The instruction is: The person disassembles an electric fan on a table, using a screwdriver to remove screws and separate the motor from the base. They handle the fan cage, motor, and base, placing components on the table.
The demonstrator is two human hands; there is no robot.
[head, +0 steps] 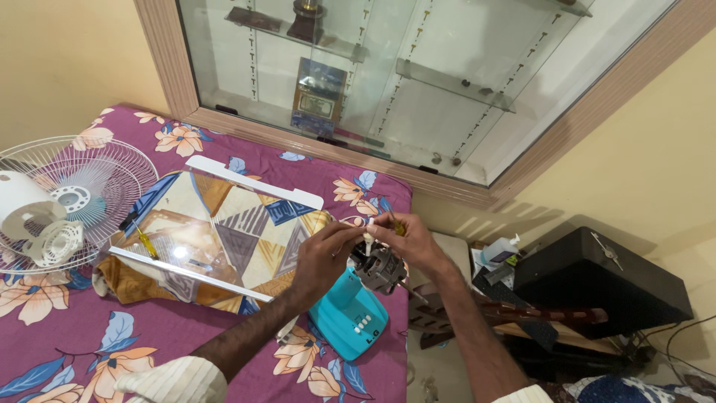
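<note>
Fingers of my left hand [322, 252] curl around the grey metal fan motor [379, 267] at the centre of the frame, pinching its near side, while my right hand [409, 240] closes over its far side — its fingertips pressed together on a small white piece at the top of the motor; I cannot tell exactly what that piece is. A yellow-handled tool shows between my right fingers, mostly hidden. The motor sits on top of the turquoise fan base [349, 313], which lies on the purple floral cloth [82, 339] just below my hands.

Left of my hands a clear tray with white edges [216, 224] rests over a patterned cloth, with a yellow screwdriver [143, 239] lying on its left end. At the far left of the frame the white wire fan guard [89, 179] lies flat, with white plastic fan parts [45, 231] stacked on it — well apart from the motor. A black case [597, 287] sits at the lower right.
</note>
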